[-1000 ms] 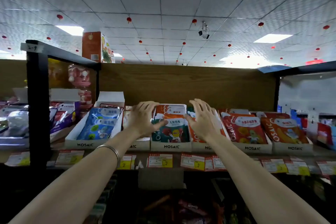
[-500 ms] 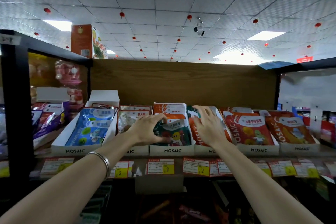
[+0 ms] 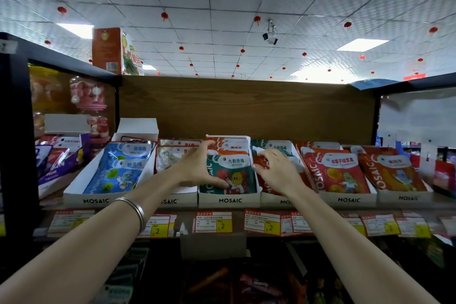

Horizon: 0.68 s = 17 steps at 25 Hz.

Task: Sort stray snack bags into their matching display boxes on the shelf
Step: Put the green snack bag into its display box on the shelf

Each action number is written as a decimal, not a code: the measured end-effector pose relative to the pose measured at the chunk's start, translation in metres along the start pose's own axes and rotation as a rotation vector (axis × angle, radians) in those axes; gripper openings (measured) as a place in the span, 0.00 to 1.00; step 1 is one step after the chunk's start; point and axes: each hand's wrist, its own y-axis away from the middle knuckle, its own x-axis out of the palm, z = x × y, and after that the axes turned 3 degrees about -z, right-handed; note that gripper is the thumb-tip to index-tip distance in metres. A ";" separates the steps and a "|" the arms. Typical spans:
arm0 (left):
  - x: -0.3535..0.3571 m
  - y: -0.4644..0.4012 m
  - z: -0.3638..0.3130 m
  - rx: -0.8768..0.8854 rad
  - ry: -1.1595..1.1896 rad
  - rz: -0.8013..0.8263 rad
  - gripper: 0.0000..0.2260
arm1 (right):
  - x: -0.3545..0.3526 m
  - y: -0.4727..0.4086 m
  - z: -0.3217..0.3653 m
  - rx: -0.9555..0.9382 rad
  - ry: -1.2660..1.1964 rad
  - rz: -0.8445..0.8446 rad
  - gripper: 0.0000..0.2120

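Observation:
A green snack bag (image 3: 234,173) lies on top at the front of the middle display box (image 3: 229,200), with orange bags (image 3: 232,147) stacked behind it. My left hand (image 3: 197,168) grips the green bag's left edge, thumb low and fingers high. My right hand (image 3: 278,173) rests over a red bag (image 3: 269,187) in the neighbouring box (image 3: 283,201). Its fingertips pinch at the green bag's right edge by the box wall. More green bags (image 3: 276,147) show at the back of that neighbouring box.
Along the shelf stand a box of blue bags (image 3: 116,168), a box of pale bags (image 3: 172,155), a box of red bags (image 3: 333,173) and one of orange bags (image 3: 392,173). Price tags (image 3: 214,222) line the edge. A black post (image 3: 17,143) stands left; a wooden panel (image 3: 246,106) backs the shelf.
Both hands came down from hovering spread over the boxes and closed in on the green bag's two sides. The view has moved closer to the shelf.

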 end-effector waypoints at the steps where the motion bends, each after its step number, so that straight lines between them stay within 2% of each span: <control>1: -0.001 -0.001 -0.002 -0.020 0.046 0.041 0.40 | 0.000 0.000 0.000 0.016 -0.013 0.015 0.20; 4: -0.005 -0.003 -0.010 -0.003 0.093 0.077 0.28 | -0.002 0.000 0.001 0.019 -0.032 0.011 0.20; 8: -0.018 -0.006 -0.009 0.065 0.185 -0.052 0.20 | -0.006 0.000 0.002 -0.007 -0.136 -0.080 0.18; 11: -0.031 -0.010 -0.004 0.027 0.330 -0.359 0.17 | -0.009 -0.001 0.004 -0.057 -0.156 -0.120 0.17; 14: -0.039 -0.013 0.007 -0.113 0.438 -0.726 0.19 | -0.008 -0.007 0.011 -0.114 -0.187 -0.093 0.18; 17: -0.037 -0.013 0.026 -0.252 0.628 -0.836 0.24 | -0.004 -0.015 0.024 -0.227 -0.143 0.005 0.21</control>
